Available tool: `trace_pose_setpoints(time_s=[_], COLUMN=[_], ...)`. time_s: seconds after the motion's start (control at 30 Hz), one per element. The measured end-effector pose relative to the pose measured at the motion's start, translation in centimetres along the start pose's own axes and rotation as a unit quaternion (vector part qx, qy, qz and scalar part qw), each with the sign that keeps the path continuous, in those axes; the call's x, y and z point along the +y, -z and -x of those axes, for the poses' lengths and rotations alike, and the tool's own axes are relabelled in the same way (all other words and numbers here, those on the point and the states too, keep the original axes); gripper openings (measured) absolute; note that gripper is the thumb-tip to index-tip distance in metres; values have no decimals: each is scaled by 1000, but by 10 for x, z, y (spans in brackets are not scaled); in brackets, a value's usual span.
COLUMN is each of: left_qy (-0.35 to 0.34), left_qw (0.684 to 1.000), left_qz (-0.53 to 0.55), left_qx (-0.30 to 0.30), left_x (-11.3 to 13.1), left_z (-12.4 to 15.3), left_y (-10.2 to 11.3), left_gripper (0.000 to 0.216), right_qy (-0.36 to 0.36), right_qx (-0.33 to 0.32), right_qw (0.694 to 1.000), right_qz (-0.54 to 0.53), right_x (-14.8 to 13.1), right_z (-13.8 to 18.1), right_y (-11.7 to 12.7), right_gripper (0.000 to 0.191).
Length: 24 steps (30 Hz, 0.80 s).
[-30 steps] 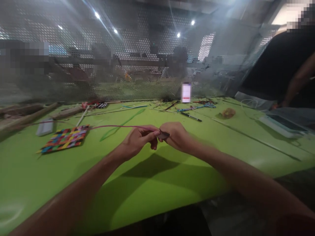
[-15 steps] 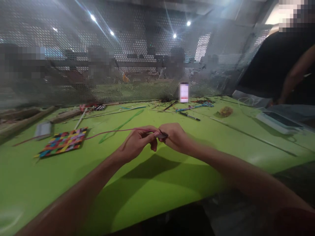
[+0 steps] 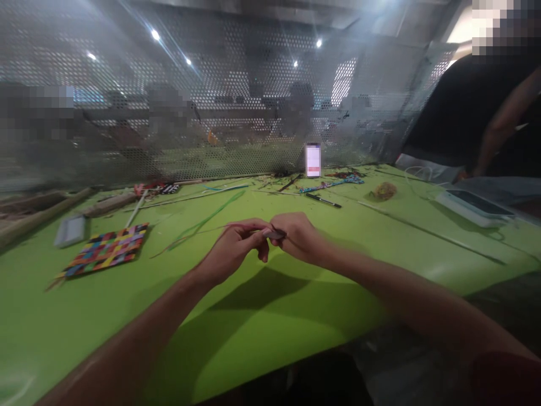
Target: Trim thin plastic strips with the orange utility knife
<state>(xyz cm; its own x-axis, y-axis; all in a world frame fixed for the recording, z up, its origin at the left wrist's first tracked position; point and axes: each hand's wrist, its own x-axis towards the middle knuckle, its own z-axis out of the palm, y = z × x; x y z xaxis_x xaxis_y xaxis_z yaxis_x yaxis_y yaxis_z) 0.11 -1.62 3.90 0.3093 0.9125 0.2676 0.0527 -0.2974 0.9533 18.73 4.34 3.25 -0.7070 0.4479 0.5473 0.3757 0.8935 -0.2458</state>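
Observation:
Over the front middle of the green table, my left hand [image 3: 240,243] and my right hand [image 3: 296,232] meet, both closed. A thin pink strip [image 3: 243,226] runs through the fingers of my left hand, its loose end trailing to the left above the table. Where the hands touch, a small dark flat piece [image 3: 276,234] shows between my left thumb and my right fingers; whether it is a blade or part of the strip I cannot tell. My right fingertips are mostly hidden behind the hand. A colourful woven mat [image 3: 107,248] lies to the left.
A grey-white block [image 3: 70,231] lies beside the mat. Behind my hands are a green strip [image 3: 207,220], a black pen [image 3: 323,201], a propped phone [image 3: 313,160] and scraps. At right lie a long thin stick [image 3: 431,231] and a device [image 3: 477,206], near another person's arm [image 3: 502,127].
The strip's tail has slid rightward past the mat, and its loose end now hangs between mat and left hand. Both hands stay together in nearly the same place.

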Motion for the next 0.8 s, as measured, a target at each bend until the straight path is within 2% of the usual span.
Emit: trace_pose_setpoints(time_s=[0.3, 0.8], left_qy=[8, -2], left_qw=[1000, 1000], left_qz=[4, -23], left_qx=[2, 7], left_x=[3, -2], left_z=[-2, -2], left_y=[-3, 1], left_gripper=[25, 25], right_qy=[14, 10], right_qx=[21, 6], right_qw=[1000, 1000], right_qz=[2, -25], right_x=[0, -1], right_z=[3, 3], right_y=[1, -1], right_gripper=[18, 18])
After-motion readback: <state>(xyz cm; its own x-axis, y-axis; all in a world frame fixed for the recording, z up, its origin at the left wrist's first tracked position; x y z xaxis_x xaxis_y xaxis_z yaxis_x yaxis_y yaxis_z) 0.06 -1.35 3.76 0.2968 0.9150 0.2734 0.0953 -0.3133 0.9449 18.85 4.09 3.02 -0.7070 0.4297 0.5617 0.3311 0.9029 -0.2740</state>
